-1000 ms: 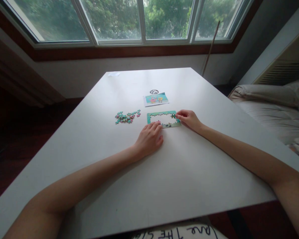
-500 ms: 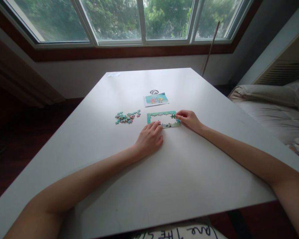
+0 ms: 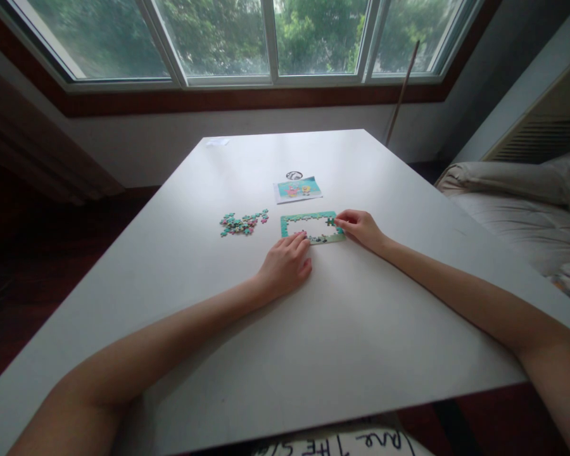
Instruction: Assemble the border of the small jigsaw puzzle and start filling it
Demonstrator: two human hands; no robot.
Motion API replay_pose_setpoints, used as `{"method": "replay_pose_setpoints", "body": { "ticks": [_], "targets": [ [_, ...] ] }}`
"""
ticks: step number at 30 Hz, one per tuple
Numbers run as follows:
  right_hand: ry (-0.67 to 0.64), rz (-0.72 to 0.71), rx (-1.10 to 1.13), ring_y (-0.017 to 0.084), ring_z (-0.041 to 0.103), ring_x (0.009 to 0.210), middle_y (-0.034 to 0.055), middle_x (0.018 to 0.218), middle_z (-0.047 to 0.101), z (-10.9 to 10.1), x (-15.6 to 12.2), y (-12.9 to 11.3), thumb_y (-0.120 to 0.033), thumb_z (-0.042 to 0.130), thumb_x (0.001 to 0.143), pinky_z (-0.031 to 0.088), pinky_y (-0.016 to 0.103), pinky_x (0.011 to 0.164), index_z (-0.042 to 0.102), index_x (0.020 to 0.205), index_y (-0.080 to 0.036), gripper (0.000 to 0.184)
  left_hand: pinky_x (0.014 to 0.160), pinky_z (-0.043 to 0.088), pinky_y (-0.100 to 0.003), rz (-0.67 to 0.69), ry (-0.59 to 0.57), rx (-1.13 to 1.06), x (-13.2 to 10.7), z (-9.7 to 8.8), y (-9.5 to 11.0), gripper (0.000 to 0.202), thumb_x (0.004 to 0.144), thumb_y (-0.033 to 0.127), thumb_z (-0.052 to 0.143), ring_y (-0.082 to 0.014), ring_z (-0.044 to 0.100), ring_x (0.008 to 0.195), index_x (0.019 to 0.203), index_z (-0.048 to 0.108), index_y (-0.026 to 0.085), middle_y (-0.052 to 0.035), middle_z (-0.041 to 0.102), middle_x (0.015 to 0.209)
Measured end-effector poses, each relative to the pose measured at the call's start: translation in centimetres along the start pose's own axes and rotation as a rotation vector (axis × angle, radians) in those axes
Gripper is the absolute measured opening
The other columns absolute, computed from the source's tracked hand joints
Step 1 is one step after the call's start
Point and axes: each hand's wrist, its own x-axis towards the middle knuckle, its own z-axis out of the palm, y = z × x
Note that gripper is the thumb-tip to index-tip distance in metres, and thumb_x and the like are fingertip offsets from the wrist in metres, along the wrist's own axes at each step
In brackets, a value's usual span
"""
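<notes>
A partly assembled jigsaw puzzle [image 3: 308,217] lies flat on the white table, its border joined around a bare white middle. My left hand [image 3: 287,261] rests palm down with fingers stretched out, the fingertips on the puzzle's lower left edge and hiding that corner. At the right side of the border, my right hand [image 3: 358,227] pinches a small dark green puzzle piece [image 3: 330,222], which sits against the inner edge. Left of the puzzle is a loose heap of puzzle pieces [image 3: 240,225] in green, pink and other colours. Behind the puzzle lies a picture card [image 3: 298,190] with cartoon figures.
A small round dark-patterned mark or disc [image 3: 294,175] is just beyond the card. The white table [image 3: 247,380] ends near a window [image 3: 266,44]. A thin stick [image 3: 402,92] leans by the wall, and a pale cushioned seat [image 3: 503,196] stands at the right.
</notes>
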Motion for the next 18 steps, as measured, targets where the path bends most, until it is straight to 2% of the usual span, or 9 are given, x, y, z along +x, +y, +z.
{"method": "replay_pose_setpoints", "body": {
  "ticks": [7,11,14,18],
  "targets": [
    [0.010,-0.002,-0.006,0.013,0.052,0.060,0.0026,0.067,0.065,0.00,0.00,0.07,-0.045,0.060,0.072,0.039,0.025,0.056,0.069,0.075,-0.015,0.031,0.102,0.041,-0.041,0.003,0.023,0.042,-0.04,-0.11,0.14,0.030,0.083,0.022,0.050,-0.0252,0.048,0.122,0.111,0.054,0.014,-0.0136,0.053,0.130],
    [0.005,-0.005,-0.005,0.013,0.052,0.061,0.0031,0.068,0.065,0.02,-0.01,0.16,-0.044,0.060,0.072,0.039,0.025,0.057,0.069,0.076,-0.015,0.030,0.101,0.042,-0.039,0.150,0.056,0.032,-0.06,-0.18,0.18,0.029,0.085,0.017,0.046,-0.0241,0.050,0.119,0.112,0.055,0.012,-0.0122,0.057,0.127],
    [0.005,-0.010,-0.007,0.014,0.052,0.062,0.0036,0.069,0.065,0.04,0.02,0.20,-0.043,0.060,0.073,0.040,0.026,0.058,0.068,0.076,-0.015,0.029,0.096,0.046,-0.035,0.272,0.029,-0.002,-0.05,-0.19,0.16,0.024,0.089,0.016,0.042,-0.0211,0.057,0.111,0.107,0.057,0.014,-0.0085,0.063,0.118],
    [0.009,-0.016,-0.010,0.014,0.053,0.062,0.0037,0.069,0.065,0.03,0.06,0.16,-0.043,0.060,0.072,0.041,0.026,0.060,0.068,0.075,-0.015,0.030,0.090,0.049,-0.034,0.291,0.006,-0.021,-0.04,-0.12,0.10,0.021,0.091,0.019,0.041,-0.0205,0.059,0.108,0.102,0.059,0.015,-0.0088,0.065,0.113]
  ]
}}
